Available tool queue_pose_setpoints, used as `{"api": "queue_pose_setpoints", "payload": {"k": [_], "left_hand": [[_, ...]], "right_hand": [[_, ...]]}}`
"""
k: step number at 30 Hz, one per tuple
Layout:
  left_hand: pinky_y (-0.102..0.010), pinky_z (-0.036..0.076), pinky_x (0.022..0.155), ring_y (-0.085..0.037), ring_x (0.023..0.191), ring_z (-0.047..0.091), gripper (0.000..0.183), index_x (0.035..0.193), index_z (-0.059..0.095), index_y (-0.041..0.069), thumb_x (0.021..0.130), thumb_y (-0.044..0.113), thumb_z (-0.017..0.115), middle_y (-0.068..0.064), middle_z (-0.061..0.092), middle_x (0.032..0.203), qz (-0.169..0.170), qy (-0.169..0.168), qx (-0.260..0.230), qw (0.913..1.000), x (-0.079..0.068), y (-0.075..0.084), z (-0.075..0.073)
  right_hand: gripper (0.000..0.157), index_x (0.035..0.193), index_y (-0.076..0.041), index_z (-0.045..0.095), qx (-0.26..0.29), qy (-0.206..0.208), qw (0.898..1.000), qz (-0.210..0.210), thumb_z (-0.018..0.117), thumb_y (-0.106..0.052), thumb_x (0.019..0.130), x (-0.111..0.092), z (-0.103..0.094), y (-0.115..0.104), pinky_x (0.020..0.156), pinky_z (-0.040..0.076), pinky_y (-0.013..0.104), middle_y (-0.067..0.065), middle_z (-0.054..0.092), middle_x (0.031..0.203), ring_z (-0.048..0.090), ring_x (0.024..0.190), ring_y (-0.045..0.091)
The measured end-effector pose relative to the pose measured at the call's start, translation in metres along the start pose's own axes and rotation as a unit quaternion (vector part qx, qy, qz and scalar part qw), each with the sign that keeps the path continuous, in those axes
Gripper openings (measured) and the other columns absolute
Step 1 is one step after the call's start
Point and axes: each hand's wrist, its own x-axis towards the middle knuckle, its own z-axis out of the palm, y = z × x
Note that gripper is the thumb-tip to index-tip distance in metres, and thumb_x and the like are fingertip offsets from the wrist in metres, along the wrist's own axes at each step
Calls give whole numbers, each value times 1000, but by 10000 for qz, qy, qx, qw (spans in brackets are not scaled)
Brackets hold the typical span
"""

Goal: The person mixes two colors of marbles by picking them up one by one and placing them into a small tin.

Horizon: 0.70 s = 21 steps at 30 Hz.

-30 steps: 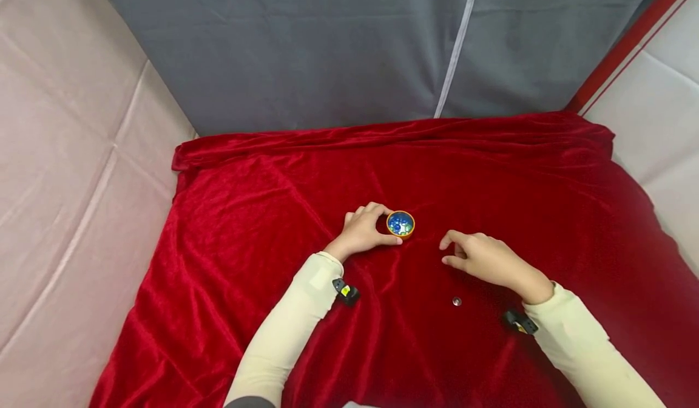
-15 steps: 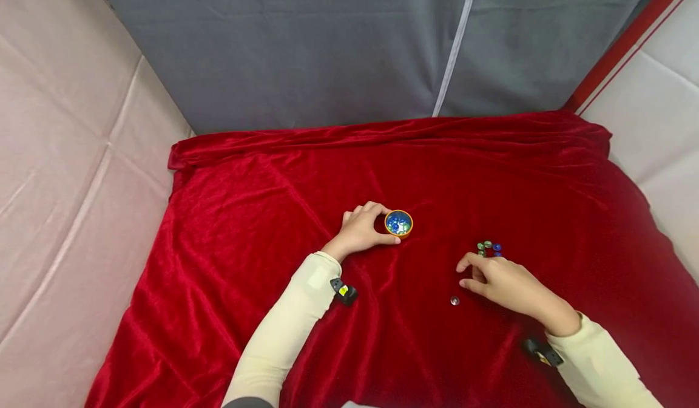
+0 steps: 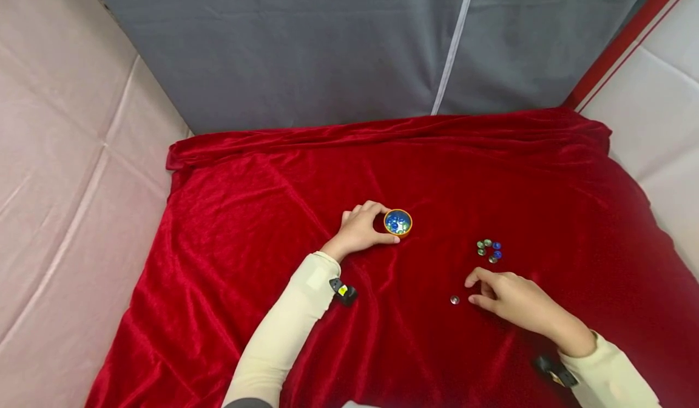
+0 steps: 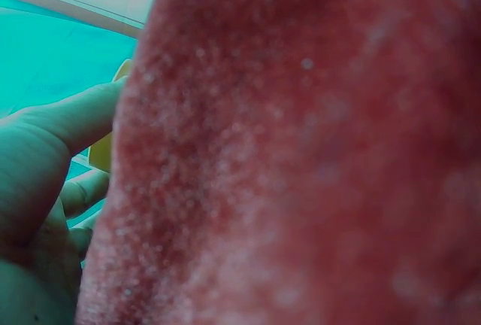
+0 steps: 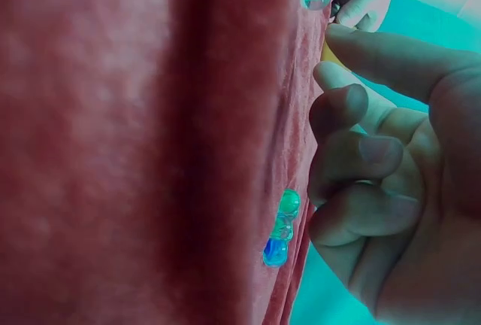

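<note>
In the head view my left hand holds a small round orange-rimmed cup between thumb and fingers. Blue and green glass marbles lie inside it. Only a sliver of the yellow-orange cup shows past the thumb in the left wrist view. My right hand hovers low over the cloth, its thumb and index finger apart and nothing between them. The other fingers are curled in the right wrist view. Just left of those fingertips lies a single clear marble.
A loose group of green, blue and clear marbles lies on the cloth beyond my right hand. Wrinkled red velvet cloth covers the surface. A grey curtain stands behind, with pale panels at the sides.
My right hand has moved away from near the cup, rightward and toward me, to beside the single marble. The marble group it had hidden now shows. My left hand keeps holding the cup.
</note>
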Motion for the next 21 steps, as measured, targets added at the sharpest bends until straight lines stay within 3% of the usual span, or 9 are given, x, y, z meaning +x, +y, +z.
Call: {"api": "queue_pose_setpoints", "payload": {"k": [21], "left_hand": [[-43, 29, 95, -23, 121, 47, 64, 127, 57, 19, 74, 47, 79, 0, 53, 132, -32, -11, 23, 10000, 0, 2, 0]], "right_hand": [[16, 96, -21, 60, 155, 16, 9993, -346, 71, -18, 85, 2, 11, -5, 48, 32, 19, -20, 42, 62, 33, 52, -8]]}}
